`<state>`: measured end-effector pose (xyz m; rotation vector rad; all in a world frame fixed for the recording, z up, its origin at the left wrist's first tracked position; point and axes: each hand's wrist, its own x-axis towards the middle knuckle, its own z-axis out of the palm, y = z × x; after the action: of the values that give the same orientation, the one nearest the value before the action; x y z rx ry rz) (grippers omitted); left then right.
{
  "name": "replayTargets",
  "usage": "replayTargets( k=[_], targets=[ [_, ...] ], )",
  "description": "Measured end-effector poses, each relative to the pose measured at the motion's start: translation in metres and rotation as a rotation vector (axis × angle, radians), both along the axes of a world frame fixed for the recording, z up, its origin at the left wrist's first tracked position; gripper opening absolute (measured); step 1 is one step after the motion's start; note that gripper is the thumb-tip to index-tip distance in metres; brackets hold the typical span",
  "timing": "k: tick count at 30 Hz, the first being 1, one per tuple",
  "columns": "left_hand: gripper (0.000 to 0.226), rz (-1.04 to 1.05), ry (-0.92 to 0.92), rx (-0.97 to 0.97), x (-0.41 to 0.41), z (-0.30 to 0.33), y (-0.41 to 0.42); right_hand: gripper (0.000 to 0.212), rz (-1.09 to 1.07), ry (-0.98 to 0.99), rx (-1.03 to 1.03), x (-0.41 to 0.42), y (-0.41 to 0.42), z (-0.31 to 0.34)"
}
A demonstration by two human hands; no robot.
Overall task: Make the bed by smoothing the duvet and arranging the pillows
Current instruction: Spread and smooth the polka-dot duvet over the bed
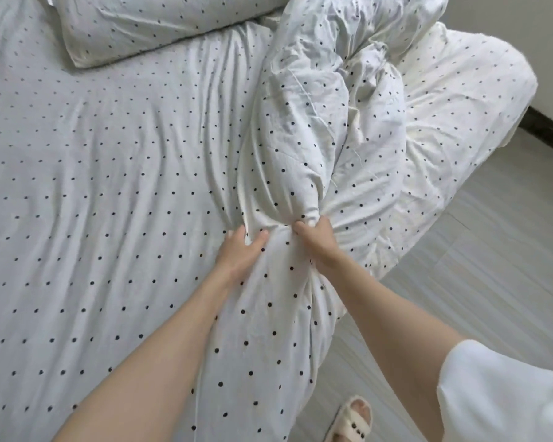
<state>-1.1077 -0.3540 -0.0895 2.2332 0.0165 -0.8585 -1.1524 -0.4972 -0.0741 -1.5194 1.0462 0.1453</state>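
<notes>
A white duvet (332,116) with black dots lies bunched in a crumpled heap along the bed's right side, part of it hanging over the edge. My left hand (240,253) grips a fold of the duvet near the bed's right edge. My right hand (315,239) grips a gathered bunch of the same duvet just beside it, fingers buried in the cloth. A pillow (147,23) in matching dotted cloth lies at the top of the bed, upper left. The dotted sheet (93,186) covers the mattress, wrinkled.
Pale plank floor (479,266) runs along the bed's right side. A wall with a dark skirting board (546,126) stands at the far right. My foot in a cream sandal (353,421) stands on the floor close to the bed.
</notes>
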Motion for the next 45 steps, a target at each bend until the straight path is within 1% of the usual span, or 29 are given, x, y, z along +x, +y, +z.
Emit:
replayTargets(
  k=[2,3,5,6,7,8,10,12,14,15,16,17,20,21,23,24,25,27,29,31,32,34,37,39,40,42,43,44,45],
  targets=[
    [0.072,-0.011,-0.091,0.011,-0.016,0.012,-0.018,0.03,-0.04,-0.079,-0.006,-0.019,-0.017,0.012],
    [0.075,-0.005,-0.193,-0.018,-0.025,0.02,-0.028,0.027,-0.056,-0.134,-0.055,-0.034,-0.026,0.021],
    [0.07,-0.048,-0.421,-0.112,-0.042,0.035,-0.051,0.018,-0.067,-0.255,-0.154,-0.063,-0.044,0.038],
    [0.068,-0.104,-0.47,-0.128,-0.05,0.038,-0.062,0.016,-0.055,-0.298,-0.159,-0.075,-0.052,0.041],
    [0.066,-0.158,-0.471,-0.104,-0.057,0.038,-0.073,0.013,-0.022,-0.327,-0.131,-0.084,-0.059,0.041],
    [0.065,-0.2,-0.434,-0.032,-0.062,0.035,-0.079,0.011,0.034,-0.337,-0.088,-0.089,-0.062,0.037],
    [0.064,-0.218,-0.315,0.131,-0.064,0.022,-0.089,0.013,0.092,-0.304,-0.061,-0.093,-0.071,0.02],
    [0.064,-0.205,-0.267,0.201,-0.059,0.01,-0.092,0.029,-0.032,-0.199,-0.118,-0.094,-0.083,-0.007],
    [0.062,-0.2,-0.285,0.224,-0.055,0.002,-0.093,0.044,-0.216,-0.009,-0.136,-0.094,-0.1,-0.03],
    [0.061,-0.198,-0.29,0.227,-0.054,-0.003,-0.093,0.046,-0.282,0.073,-0.081,-0.094,-0.108,-0.042],
    [0.06,-0.194,-0.295,0.219,-0.053,-0.006,-0.093,0.044,-0.328,0.107,0.01,-0.094,-0.113,-0.05],
    [0.06,-0.192,-0.297,0.203,-0.053,-0.009,-0.091,0.038,-0.361,0.111,0.119,-0.092,-0.115,-0.057],
    [0.06,-0.17,-0.3,0.139,-0.049,-0.016,-0.085,0.045,-0.466,0.054,0.338,-0.086,-0.111,-0.066],
    [0.06,-0.158,-0.3,0.113,-0.048,-0.016,-0.083,0.048,-0.463,-0.001,0.415,-0.086,-0.109,-0.065],
    [0.06,-0.142,-0.297,0.085,-0.047,-0.013,-0.082,0.052,-0.369,-0.131,0.581,-0.081,-0.108,-0.054],
    [0.059,-0.133,-0.308,0.098,-0.048,-0.01,-0.083,0.052,-0.314,-0.173,0.631,-0.078,-0.11,-0.045],
    [0.058,-0.119,-0.336,0.127,-0.048,-0.006,-0.085,0.05,-0.276,-0.191,0.634,-0.074,-0.112,-0.037],
    [0.052,-0.059,-0.441,0.174,-0.052,0.007,-0.089,0.04,-0.247,-0.171,0.562,-0.066,-0.115,-0.017],
    [0.048,-0.016,-0.598,0.117,-0.056,0.026,-0.098,0.024,-0.327,-0.137,0.431,-0.062,-0.119,0.005],
    [0.046,-0.083,-0.745,0.043,-0.061,0.046,-0.11,0.023,-0.433,-0.149,0.285,-0.061,-0.127,0.027],
    [0.046,-0.144,-0.771,0.031,-0.064,0.054,-0.118,0.024,-0.446,-0.184,0.217,-0.062,-0.132,0.039],
    [0.052,-0.25,-0.71,0.033,-0.075,0.07,-0.138,0.024,-0.423,-0.277,0.108,-0.071,-0.142,0.066],
    [0.058,-0.306,-0.593,0.015,-0.095,0.08,-0.162,0.027,-0.427,-0.369,-0.029,-0.098,-0.156,0.098],
    [0.058,-0.348,-0.596,-0.025,-0.114,0.081,-0.178,0.028,-0.453,-0.415,-0.117,-0.131,-0.166,0.11],
    [0.058,-0.385,-0.613,-0.035,-0.127,0.079,-0.186,0.024,-0.473,-0.429,-0.165,-0.153,-0.172,0.111],
    [0.056,-0.467,-0.624,0.003,-0.152,0.07,-0.2,0.015,-0.502,-0.411,-0.224,-0.195,-0.177,0.101],
    [0.055,-0.535,-0.59,0.056,-0.166,0.06,-0.205,0.013,-0.517,-0.361,-0.225,-0.219,-0.178,0.085],
    [0.055,-0.611,-0.528,0.126,-0.171,0.049,-0.203,0.012,-0.522,-0.298,-0.196,-0.232,-0.175,0.068],
    [0.055,-0.683,-0.437,0.187,-0.173,0.038,-0.197,0.017,-0.513,-0.22,-0.143,-0.238,-0.17,0.049]
  ],
)
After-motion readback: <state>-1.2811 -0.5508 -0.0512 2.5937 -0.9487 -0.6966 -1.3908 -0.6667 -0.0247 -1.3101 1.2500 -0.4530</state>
